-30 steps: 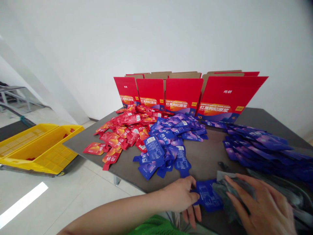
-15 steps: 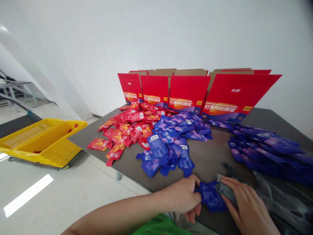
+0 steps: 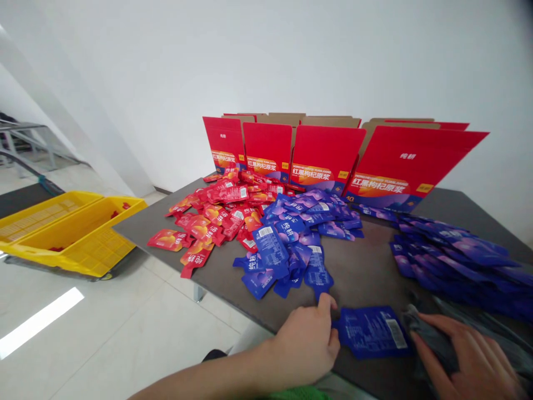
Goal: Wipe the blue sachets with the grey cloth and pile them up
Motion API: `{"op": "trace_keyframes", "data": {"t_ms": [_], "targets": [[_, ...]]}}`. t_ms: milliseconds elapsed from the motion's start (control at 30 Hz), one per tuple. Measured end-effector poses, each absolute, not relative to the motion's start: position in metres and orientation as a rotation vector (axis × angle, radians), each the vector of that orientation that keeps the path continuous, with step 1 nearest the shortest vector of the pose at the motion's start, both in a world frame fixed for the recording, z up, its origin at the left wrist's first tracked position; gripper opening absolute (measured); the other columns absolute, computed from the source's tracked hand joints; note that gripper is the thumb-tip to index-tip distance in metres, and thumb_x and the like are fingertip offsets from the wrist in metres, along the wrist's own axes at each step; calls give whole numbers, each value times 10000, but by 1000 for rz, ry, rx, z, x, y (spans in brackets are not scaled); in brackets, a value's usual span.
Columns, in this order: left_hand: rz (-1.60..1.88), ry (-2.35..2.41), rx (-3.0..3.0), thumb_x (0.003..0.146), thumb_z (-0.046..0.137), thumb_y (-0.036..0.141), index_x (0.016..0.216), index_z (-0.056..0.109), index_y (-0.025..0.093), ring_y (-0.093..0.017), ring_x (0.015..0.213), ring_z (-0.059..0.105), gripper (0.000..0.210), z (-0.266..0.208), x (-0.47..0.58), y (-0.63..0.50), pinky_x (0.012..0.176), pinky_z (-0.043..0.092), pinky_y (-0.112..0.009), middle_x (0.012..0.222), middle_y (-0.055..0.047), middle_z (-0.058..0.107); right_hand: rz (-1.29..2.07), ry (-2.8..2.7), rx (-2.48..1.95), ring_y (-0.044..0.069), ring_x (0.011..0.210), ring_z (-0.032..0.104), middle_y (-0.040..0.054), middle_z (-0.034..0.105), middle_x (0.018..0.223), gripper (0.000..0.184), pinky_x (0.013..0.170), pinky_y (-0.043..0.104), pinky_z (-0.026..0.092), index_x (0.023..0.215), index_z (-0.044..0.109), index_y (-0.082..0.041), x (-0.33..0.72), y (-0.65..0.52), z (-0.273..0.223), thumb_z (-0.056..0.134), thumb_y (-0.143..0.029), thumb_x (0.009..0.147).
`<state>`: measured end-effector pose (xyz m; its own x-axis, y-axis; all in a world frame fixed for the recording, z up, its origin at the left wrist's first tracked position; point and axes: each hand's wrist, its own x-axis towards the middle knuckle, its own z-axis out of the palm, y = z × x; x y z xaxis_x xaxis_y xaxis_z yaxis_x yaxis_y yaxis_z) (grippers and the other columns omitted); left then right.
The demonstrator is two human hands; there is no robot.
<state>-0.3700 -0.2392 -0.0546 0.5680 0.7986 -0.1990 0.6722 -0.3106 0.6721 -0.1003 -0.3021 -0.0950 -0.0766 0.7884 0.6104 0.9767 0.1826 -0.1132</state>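
Note:
Near the table's front edge lies a blue pouch (image 3: 372, 332), flat, its barcode side up. My left hand (image 3: 306, 340) pinches the narrow end of that pouch between thumb and fingers. My right hand (image 3: 470, 355) is closed around a crumpled grey cloth (image 3: 435, 336), just right of the pouch and slightly blurred. Beyond my left hand is a loose heap of blue pouches (image 3: 287, 228), some face up and some with barcodes showing. To the right, more blue pouches (image 3: 453, 250) lie in overlapping rows.
Red pouches (image 3: 212, 214) are heaped on the left of the dark table (image 3: 366, 266). Several red cartons (image 3: 325, 150) with raised flaps stand along the back by the wall. Clear plastic (image 3: 495, 328) lies at the right. A yellow crate (image 3: 91, 250) sits low at the left.
My right hand has moved right with the grey cloth, off the pouch, uncovering its barcode end. My left hand keeps its pinch on the narrow end. The view has shifted slightly.

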Motion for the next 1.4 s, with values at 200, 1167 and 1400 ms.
{"op": "trace_keyframes", "data": {"t_ms": [200,1167,1400], "targets": [[176,1146,2092,894,447,205,1338,450,165,-327,878,721,446,-52,-368,-238,771,547,-420,950,-125,717,-474,-2191,-1362,208,1044,620,46,714,1100,235,942,359,408,1160,591,-220,-183,-291,-86,487,-259,952],[185,1112,1899,846,496,146,1207,564,176,-161,568,545,368,-42,-370,-225,534,328,-248,655,33,597,-330,-2020,-1597,209,1061,605,49,680,1106,249,964,365,437,1142,600,-237,-134,-297,-88,489,-401,990],[197,1105,1902,822,507,127,1192,555,178,-149,532,528,376,-43,-370,-225,508,317,-241,633,44,566,-436,-2193,-1481,216,1050,608,42,698,1145,275,926,382,424,1149,632,-251,-169,-297,-102,538,-203,895]]}}
